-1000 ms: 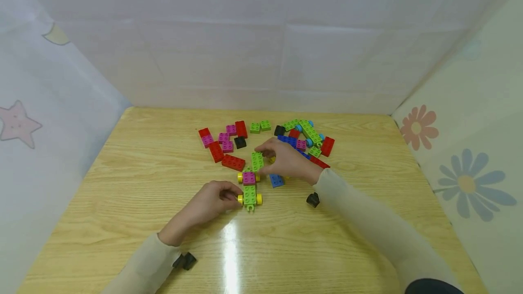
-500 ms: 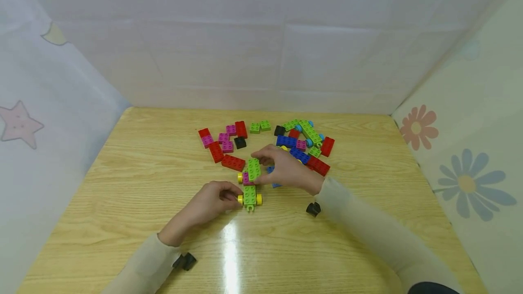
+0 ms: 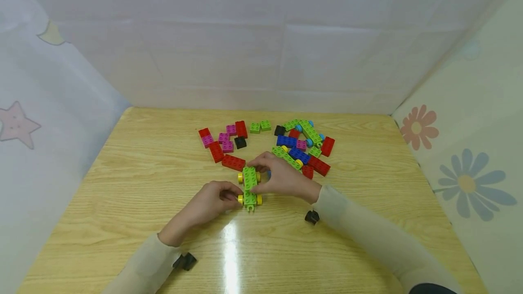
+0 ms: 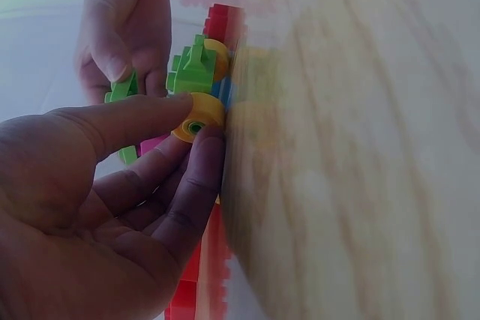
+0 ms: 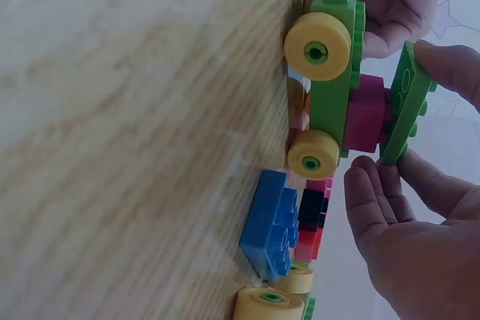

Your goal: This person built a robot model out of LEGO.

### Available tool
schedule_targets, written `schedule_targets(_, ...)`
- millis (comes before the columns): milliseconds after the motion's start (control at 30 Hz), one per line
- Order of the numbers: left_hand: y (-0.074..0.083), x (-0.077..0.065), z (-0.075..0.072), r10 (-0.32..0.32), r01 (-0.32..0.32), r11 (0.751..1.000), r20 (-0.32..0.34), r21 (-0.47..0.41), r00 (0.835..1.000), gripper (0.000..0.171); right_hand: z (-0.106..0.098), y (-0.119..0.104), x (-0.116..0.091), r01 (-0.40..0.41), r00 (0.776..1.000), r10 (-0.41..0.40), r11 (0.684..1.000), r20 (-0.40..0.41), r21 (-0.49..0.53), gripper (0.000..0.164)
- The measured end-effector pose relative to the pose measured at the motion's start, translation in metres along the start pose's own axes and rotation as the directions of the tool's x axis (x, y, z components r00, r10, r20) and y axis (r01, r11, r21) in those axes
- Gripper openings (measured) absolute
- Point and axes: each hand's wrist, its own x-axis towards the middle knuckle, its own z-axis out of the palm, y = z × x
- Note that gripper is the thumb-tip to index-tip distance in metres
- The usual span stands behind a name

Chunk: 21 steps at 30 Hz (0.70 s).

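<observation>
A green wheeled toy car base (image 5: 328, 106) with yellow wheels stands on the table in front of me. A magenta brick (image 5: 365, 114) sits on its studs toward the far end. My left hand (image 3: 212, 201) pinches the near left yellow wheel (image 4: 204, 114) between thumb and fingers. Over the magenta brick, my right hand (image 3: 282, 176) holds a flat green plate brick (image 5: 407, 103) by its two ends, thumb at one and fingers at the other. Seen from the right wrist, the plate is slightly tilted against the magenta brick's studs. From the head view it hides that brick.
Red bricks (image 3: 234, 162), magenta bricks (image 3: 227, 147) and a black brick (image 3: 240, 142) lie behind to the left. Behind to the right are blue bricks (image 3: 299, 155), a second green car base (image 3: 286, 155) and one with blue wheels (image 3: 310, 133). A blue brick (image 5: 266, 222) lies near the right hand.
My right hand has moved toward me and slightly left, bringing the green plate brick over the magenta brick. The left hand stays at the wheel.
</observation>
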Motion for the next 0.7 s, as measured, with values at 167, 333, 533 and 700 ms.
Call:
schedule_targets(167, 0.0011, 0.0003, -0.0002, -0.014, 0.013, 1.000, 0.003, 0.007, 1.000, 0.020, 0.0028, -0.0007, -0.0019, -0.010, 1.000, 0.010, 1.000, 0.004, 0.010, 0.068)
schedule_targets(333, 0.0040, 0.0003, 0.0004, -0.019, 0.019, 1.000, 0.000, 0.012, 1.000, 0.021, 0.0037, -0.0004, -0.0033, 0.000, 1.000, 0.000, 1.000, -0.007, 0.018, 0.070)
schedule_targets(533, 0.0032, 0.0005, 0.0000, -0.021, 0.021, 1.000, -0.001, 0.019, 1.000, 0.021, 0.0051, 0.0006, -0.0045, 0.003, 1.000, -0.003, 1.000, -0.020, 0.000, 0.071)
schedule_targets(700, 0.0004, 0.0011, 0.0007, -0.012, 0.012, 1.000, 0.003, 0.015, 1.000, 0.021, 0.0075, 0.0019, -0.0051, -0.001, 1.000, 0.000, 1.000, -0.027, -0.020, 0.073)
